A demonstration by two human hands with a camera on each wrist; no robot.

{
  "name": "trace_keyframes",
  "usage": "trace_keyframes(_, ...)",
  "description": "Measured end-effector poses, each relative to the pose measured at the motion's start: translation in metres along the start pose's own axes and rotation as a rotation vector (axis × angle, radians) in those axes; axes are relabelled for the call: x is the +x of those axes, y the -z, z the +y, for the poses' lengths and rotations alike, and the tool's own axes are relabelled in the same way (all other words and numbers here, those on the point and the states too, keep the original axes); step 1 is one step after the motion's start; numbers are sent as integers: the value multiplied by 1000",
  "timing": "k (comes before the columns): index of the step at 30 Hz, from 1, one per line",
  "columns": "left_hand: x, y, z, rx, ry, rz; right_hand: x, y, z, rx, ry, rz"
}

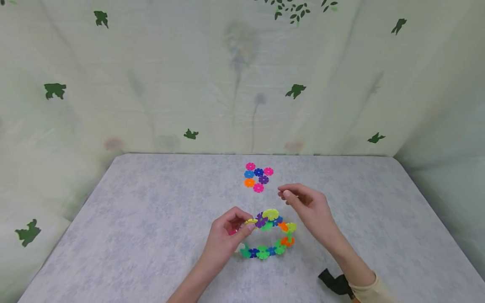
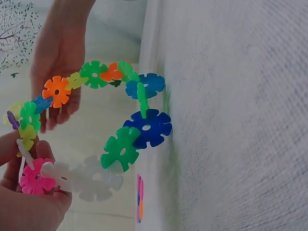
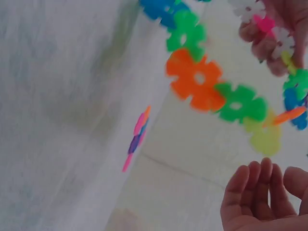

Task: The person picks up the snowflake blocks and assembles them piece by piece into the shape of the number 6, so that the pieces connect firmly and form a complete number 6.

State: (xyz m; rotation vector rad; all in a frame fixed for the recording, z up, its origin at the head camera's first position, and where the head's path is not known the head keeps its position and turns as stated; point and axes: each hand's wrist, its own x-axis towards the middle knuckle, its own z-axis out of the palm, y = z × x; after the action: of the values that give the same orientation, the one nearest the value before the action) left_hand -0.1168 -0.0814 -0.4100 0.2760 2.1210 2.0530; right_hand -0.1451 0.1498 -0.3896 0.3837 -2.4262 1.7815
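Toothed plastic discs are linked into a closed ring [image 1: 263,252] of green, blue, orange, yellow, purple, white and pink pieces. My left hand [image 1: 227,233] pinches it at its left side. In the left wrist view the thumb and fingers hold it near a pink disc [image 2: 37,177] and white ones; their exact grip is partly hidden. My right hand [image 1: 310,208] hovers just beyond the ring's right side, holding nothing. The right wrist view shows its fingers [image 3: 245,192] loosely bent, with the thumb apart, below a yellow disc [image 3: 264,137] of the ring.
Several loose discs [image 1: 258,188] in pink, blue, purple and orange lie flat on the grey table [image 1: 159,202], beyond the ring. Near my right forearm there is a black strap-like thing [image 1: 335,283]. A pale curtain [image 1: 227,84] with green bird shapes hangs behind the table.
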Motion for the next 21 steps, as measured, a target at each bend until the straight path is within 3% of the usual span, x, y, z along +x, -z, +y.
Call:
trace_keyframes(6, 1, 1, 0, 4, -6, 30, 54, 14, 34, -189, -71, -139)
trace_keyframes(12, 2, 2, -2, -9, 15, 38, 104, 7, 61, -337, -107, -244)
trace_keyframes(21, 2, 0, -3, -43, 17, 32, 145, -2, 78, -485, -143, -302)
